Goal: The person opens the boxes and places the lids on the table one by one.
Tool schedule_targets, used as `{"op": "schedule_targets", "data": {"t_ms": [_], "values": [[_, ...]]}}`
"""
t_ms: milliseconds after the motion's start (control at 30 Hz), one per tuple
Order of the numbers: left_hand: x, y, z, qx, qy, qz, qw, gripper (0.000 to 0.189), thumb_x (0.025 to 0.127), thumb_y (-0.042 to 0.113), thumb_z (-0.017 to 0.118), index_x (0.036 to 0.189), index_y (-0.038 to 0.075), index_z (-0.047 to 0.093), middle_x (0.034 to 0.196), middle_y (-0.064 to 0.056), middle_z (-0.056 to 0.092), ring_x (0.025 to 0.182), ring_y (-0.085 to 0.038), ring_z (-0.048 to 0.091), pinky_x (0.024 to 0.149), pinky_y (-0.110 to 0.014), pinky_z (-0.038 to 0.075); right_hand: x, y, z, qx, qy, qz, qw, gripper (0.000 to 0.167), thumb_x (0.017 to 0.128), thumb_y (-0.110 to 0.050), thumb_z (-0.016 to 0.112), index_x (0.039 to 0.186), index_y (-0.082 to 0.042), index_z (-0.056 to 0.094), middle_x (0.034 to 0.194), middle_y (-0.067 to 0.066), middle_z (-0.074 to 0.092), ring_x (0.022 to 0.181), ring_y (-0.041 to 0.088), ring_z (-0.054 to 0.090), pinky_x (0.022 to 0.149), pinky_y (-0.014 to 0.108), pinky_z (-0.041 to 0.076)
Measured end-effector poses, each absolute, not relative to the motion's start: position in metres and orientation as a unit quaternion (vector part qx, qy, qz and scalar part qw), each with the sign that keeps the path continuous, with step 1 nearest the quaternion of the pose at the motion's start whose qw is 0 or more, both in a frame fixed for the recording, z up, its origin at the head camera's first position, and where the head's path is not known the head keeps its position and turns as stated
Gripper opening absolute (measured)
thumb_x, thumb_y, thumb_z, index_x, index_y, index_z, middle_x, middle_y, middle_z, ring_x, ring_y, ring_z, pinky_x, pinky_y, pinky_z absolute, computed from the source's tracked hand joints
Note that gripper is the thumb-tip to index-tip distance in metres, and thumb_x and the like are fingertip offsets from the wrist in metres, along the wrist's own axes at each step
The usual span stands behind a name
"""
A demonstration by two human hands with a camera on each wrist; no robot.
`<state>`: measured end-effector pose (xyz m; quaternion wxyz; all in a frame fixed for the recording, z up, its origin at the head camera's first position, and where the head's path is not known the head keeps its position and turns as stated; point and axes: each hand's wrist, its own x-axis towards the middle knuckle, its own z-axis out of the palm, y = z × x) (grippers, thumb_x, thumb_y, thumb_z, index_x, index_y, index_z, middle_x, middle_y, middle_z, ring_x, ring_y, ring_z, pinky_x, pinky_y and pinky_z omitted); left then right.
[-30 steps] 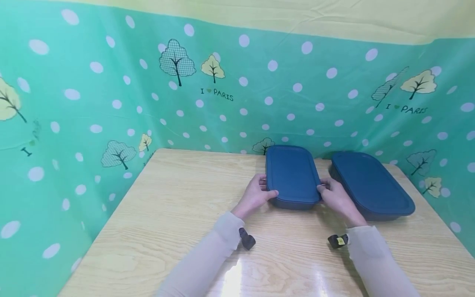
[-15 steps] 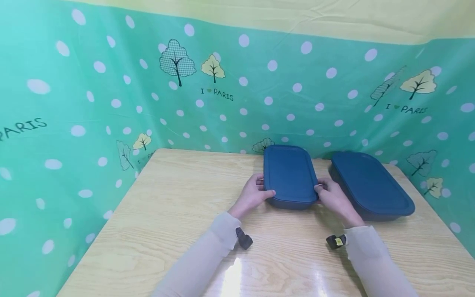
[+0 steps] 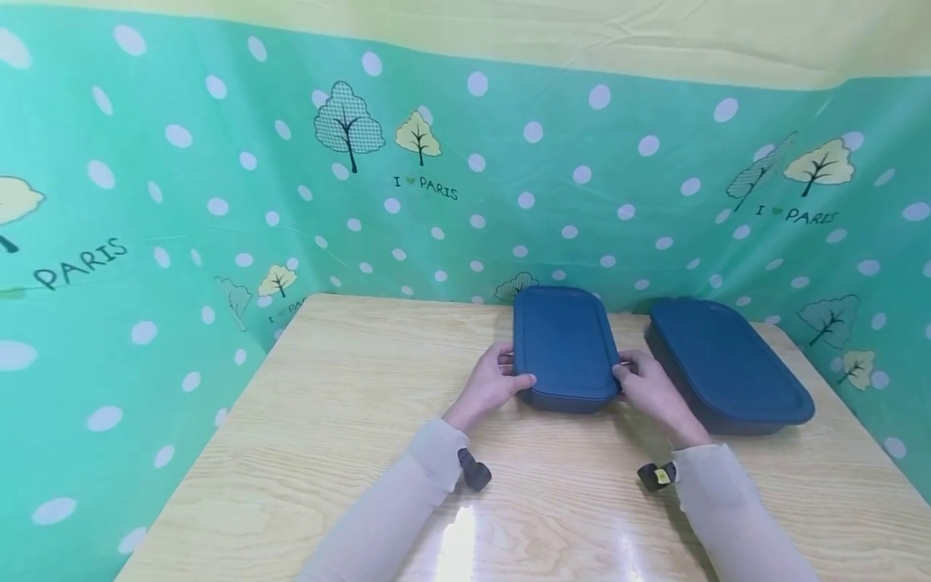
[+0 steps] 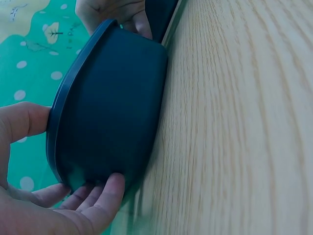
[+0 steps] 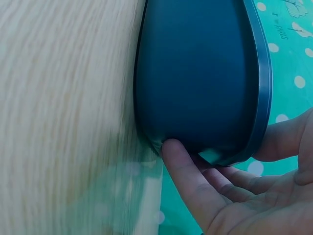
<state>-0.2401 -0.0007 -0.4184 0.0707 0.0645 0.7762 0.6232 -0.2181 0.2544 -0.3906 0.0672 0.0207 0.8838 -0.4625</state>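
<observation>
Between my two hands a smaller blue lidded food container [image 3: 566,343] sits at the back of the table. My left hand [image 3: 486,386] holds its near left corner, thumb on the lid's edge and fingers along the side wall. On the opposite side, my right hand [image 3: 652,392] grips the right edge, thumb at the lid rim. The left wrist view shows the container's dark end wall [image 4: 112,103] and thumb and fingers of the left hand [image 4: 54,196] around it. In the right wrist view, fingertips of the right hand [image 5: 244,188] touch the wall low down, near the tabletop.
A larger blue lidded container [image 3: 730,364] stands at the right, close to my right hand. The wood-grain table [image 3: 327,420] meets a green dotted cloth [image 3: 407,242] behind and at the left. Small black devices [image 3: 474,470] are strapped at both wrists.
Both hands and the smaller container have shifted slightly to the left. The gap to the larger container has widened a little. The cloth at the left has also moved.
</observation>
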Motion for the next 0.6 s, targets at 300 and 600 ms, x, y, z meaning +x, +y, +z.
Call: {"op": "schedule_targets", "data": {"t_ms": [300,600], "values": [[-0.2396,-0.0041,-0.4192,0.063,0.772,0.628,0.072,0.066,0.076,0.013,0.077,0.133,0.001,0.046,0.12,-0.014,0.057,0.111,-0.029,0.057,0.09,-0.036,0.05,-0.218,0.2512,-0.3944,0.01,0.893,-0.448,0.047,0.047,0.102,-0.017,0.034,0.139,0.012,0.031,0.124,0.03,0.049,0.109,0.035,0.055,0.085,0.042,0.051],[-0.2401,-0.008,-0.42,0.051,0.769,0.632,0.077,0.067,0.076,0.012,0.077,0.134,0.001,0.045,0.122,-0.014,0.056,0.112,-0.029,0.056,0.09,-0.035,0.05,-0.2175,0.2466,-0.3941,0.011,0.903,-0.429,0.04,0.047,0.102,-0.02,0.035,0.139,0.01,0.034,0.124,0.028,0.051,0.109,0.035,0.055,0.084,0.042,0.05]]}}
